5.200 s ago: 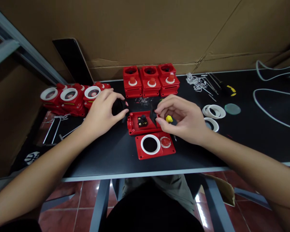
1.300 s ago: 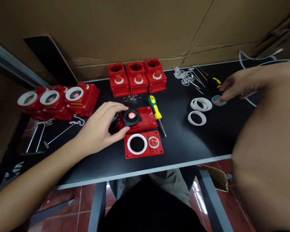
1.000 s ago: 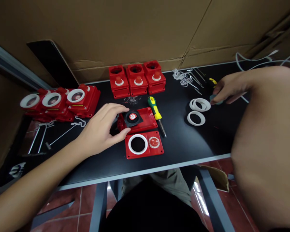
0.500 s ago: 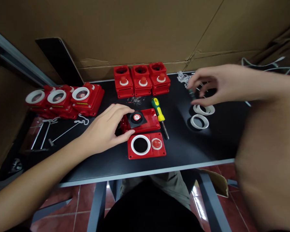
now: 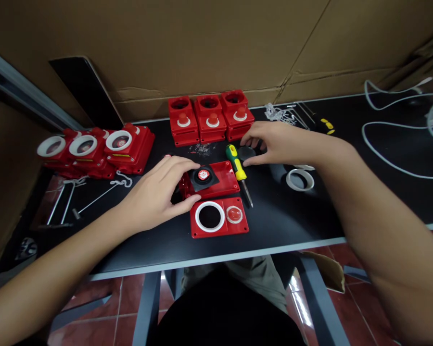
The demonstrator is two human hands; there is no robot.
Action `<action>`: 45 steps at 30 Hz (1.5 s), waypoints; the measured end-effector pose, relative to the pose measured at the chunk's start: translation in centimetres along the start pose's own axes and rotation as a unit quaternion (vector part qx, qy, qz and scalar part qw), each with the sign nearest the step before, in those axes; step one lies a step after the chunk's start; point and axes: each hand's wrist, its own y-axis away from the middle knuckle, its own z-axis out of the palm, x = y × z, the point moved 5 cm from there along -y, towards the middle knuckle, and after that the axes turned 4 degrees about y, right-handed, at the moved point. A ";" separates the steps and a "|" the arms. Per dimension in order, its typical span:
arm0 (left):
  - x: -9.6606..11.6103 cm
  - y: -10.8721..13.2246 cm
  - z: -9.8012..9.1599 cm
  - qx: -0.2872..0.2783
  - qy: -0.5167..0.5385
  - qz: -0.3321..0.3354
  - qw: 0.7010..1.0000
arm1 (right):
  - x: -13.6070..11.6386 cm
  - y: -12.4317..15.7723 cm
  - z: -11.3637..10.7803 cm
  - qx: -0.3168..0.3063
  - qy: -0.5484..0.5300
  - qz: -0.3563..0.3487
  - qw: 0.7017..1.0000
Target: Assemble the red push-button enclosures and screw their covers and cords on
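My left hand [image 5: 159, 190] curls around the left end of an opened red box [image 5: 225, 180], thumb at its near side and fingers at its far side. A black fitting [image 5: 204, 176] with a red-and-white centre sits in that box. In front lies its red cover [image 5: 220, 230], which has a white ring and a clear round window over red. My right hand [image 5: 261, 144] pinches a thin round see-through disc [image 5: 246, 153] just above the table. Under and beside that disc is a green-and-yellow screwdriver [image 5: 240, 171], its blade toward me.
Three red boxes [image 5: 212, 132] stand at the back, and several with white rings [image 5: 119, 140] at the left, near small metal hammers [image 5: 94, 201]. White rings [image 5: 300, 180] lie right of the screwdriver. Chains [image 5: 277, 113] and white cables [image 5: 393, 156] are at the back right.
My right hand has moved left, from above the white rings to beside the screwdriver, carrying the see-through disc. My left hand stays at the red box.
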 end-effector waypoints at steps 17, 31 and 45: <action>0.1 0.1 0.0 -0.002 -0.006 0.005 1.000 | -1.2 0.3 -0.3 -0.043 0.045 0.028 0.998; 0.0 0.1 0.0 -0.004 -0.014 0.005 1.000 | -1.7 0.3 -0.3 -0.042 0.057 0.017 0.997; 0.2 0.1 0.1 0.001 -0.010 0.005 1.000 | -2.0 0.4 -0.7 -0.043 0.056 0.027 0.997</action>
